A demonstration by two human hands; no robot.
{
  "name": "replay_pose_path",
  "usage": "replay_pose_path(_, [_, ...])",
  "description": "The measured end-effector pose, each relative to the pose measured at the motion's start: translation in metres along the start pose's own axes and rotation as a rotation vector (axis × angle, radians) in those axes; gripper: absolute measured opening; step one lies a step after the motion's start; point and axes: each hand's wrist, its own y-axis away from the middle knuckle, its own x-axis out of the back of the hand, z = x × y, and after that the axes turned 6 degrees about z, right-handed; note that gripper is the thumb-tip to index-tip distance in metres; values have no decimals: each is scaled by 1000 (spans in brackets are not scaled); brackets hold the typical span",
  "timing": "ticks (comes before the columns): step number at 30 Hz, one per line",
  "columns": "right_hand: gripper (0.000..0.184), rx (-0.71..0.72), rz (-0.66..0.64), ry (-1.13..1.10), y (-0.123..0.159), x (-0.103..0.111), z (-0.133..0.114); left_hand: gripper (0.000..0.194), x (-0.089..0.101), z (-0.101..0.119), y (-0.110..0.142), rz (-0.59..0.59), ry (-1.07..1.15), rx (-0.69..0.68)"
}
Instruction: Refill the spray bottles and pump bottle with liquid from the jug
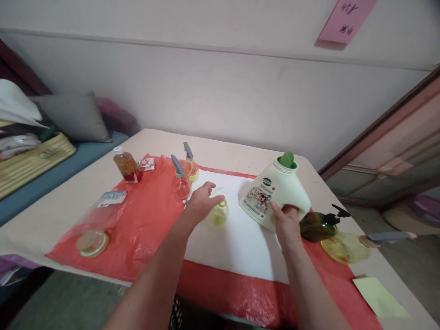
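Right hand [288, 223] clamped on the handle of a large cream plastic jug [275, 190] with a green piece in its mouth, at two o'clock from a small translucent yellow-green jar [220, 215]; left hand [200, 201], thumb and fingers apart, at the jar's ten o'clock, contact not determinable; jar on a rectangular white sheet [233, 254]; two clear spray bottles with grey levers [182, 185] at ten o'clock; dark green pump bottle [315, 227] at three o'clock.

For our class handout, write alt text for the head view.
A person's right hand holds a labelled cream plastic jug; the open left hand is close to a small yellow-tinted bottle. A white sheet lies over red plastic.
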Motion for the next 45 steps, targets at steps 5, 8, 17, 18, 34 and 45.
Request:
replay_pose_path(5, [40, -108, 12, 403, -2, 22, -18, 27, -14, -3, 10, -149, -337, -146])
replay_pose_path(8, [27, -110, -25, 571, 3, 28, -39, 16, -15, -2, 10, -138, -340, -158])
replay_pose_path(17, [53, -181, -239, 273, 40, 4, -79, 34, 15, 3, -8, 44, 38, -99])
replay_pose_path(18, [63, -230, -300, 142, 46, -4, -77, 36, 16, 4, -7, 43, 148, -87])
replay_pose_path(34, [51, -669, -375, -949, 61, -31, -78, 33, 16, -33, -14, -165, -581, -136])
replay_pose_path(45, [55, -594, -373, -1000, 56, -16, -89, 29, -5, -35, -27, -44, -660, -160])
